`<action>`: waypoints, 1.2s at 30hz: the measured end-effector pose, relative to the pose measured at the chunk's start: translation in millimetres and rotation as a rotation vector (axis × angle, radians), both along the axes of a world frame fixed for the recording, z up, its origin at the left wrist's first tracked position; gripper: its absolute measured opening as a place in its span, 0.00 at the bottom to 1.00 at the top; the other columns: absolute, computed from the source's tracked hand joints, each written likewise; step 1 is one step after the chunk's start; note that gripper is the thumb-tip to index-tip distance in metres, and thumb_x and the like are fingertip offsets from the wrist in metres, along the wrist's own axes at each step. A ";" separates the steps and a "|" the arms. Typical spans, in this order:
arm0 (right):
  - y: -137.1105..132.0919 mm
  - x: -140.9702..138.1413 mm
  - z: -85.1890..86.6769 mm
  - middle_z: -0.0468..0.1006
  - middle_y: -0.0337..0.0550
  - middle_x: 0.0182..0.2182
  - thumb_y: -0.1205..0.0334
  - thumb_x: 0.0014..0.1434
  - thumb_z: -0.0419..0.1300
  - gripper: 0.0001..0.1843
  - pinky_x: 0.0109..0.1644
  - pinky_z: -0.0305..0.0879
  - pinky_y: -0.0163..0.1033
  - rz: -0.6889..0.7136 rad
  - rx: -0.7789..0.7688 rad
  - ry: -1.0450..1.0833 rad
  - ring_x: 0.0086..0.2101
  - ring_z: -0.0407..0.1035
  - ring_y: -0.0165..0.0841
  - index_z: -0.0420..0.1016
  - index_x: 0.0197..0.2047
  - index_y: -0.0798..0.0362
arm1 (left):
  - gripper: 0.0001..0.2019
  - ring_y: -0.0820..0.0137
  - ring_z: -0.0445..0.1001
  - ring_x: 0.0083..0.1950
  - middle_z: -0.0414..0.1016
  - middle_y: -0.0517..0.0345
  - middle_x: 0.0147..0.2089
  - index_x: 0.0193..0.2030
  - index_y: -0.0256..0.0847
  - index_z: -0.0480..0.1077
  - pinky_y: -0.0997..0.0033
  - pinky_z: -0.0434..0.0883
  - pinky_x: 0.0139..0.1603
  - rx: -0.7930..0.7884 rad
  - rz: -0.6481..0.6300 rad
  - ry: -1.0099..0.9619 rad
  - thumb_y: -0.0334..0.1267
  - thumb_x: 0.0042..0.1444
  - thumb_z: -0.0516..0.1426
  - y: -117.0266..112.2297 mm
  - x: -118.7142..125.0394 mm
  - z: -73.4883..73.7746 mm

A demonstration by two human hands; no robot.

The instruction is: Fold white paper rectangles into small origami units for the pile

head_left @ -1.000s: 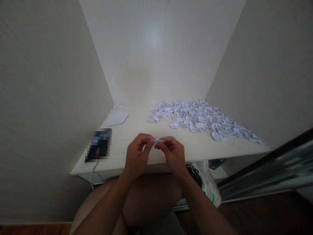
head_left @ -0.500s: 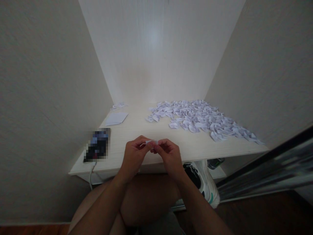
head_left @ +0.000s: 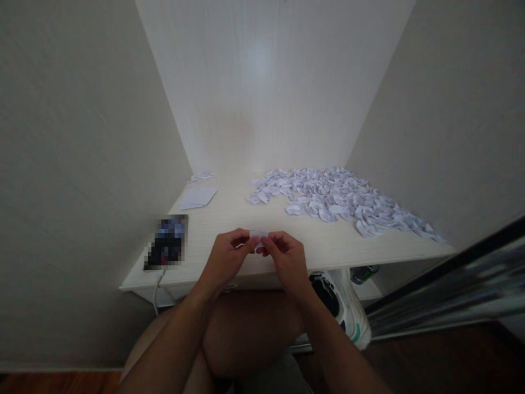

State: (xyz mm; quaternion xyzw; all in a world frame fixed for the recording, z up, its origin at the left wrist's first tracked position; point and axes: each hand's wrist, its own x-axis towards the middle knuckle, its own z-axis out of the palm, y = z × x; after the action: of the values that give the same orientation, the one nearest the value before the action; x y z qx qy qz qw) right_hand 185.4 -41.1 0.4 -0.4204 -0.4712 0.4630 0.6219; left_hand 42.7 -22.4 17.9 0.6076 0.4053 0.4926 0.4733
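A small piece of white paper (head_left: 258,234) is pinched between my two hands, just above the front part of the white desk (head_left: 229,219). My left hand (head_left: 232,254) grips its left side between thumb and fingers. On the right side, my right hand (head_left: 285,254) closes on it the same way, the thumb tips close together. Part of the paper is hidden behind the thumbs. Beyond my hands, to the right, spreads a large heap of folded white paper pieces (head_left: 328,191). A flat stack of white paper (head_left: 197,197) lies at the back left.
A pixelated phone-like device (head_left: 166,243) lies at the desk's left, with a white cable (head_left: 156,293) hanging over the front edge. Small paper scraps (head_left: 200,177) sit in the back left corner. Under the desk at right are a white shoe (head_left: 348,312) and a dark can (head_left: 363,273).
The paper between my fingers has tilted, so more of its face shows now. My hands have shifted very slightly right with the whole view. Everything on the desk stays in place.
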 end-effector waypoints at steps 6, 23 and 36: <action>1.2 3.0 0.9 0.78 0.40 0.26 0.56 0.53 0.67 0.09 0.32 0.67 0.37 -0.049 0.015 -0.114 0.27 0.70 0.31 0.77 0.30 0.53 | 0.11 0.68 0.76 0.29 0.81 0.55 0.30 0.34 0.39 0.81 0.68 0.74 0.34 -0.052 0.086 -0.056 0.42 0.46 0.69 4.1 -2.0 0.7; 6.1 3.2 -10.0 0.79 0.40 0.27 0.53 0.47 0.71 0.14 0.37 0.69 0.39 -0.135 -0.004 -0.056 0.29 0.72 0.33 0.76 0.32 0.53 | 0.20 0.68 0.78 0.27 0.78 0.58 0.27 0.41 0.35 0.75 0.66 0.78 0.32 -0.155 0.015 -0.173 0.40 0.40 0.70 9.7 -2.4 -9.9; 10.6 11.2 -4.1 0.71 0.32 0.23 0.59 0.50 0.70 0.18 0.31 0.65 0.35 -0.042 0.059 -0.153 0.27 0.72 0.31 0.73 0.43 0.51 | 0.17 0.73 0.76 0.30 0.71 0.64 0.33 0.37 0.39 0.67 0.65 0.81 0.31 -0.034 0.007 -0.303 0.40 0.46 0.69 6.3 5.9 -12.1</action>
State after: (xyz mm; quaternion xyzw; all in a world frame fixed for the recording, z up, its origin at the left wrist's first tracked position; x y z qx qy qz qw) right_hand 196.6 -30.6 -3.6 -0.4458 -0.5218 0.4022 0.6060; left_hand 48.7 -16.1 5.8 0.5169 0.3396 0.5731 0.5376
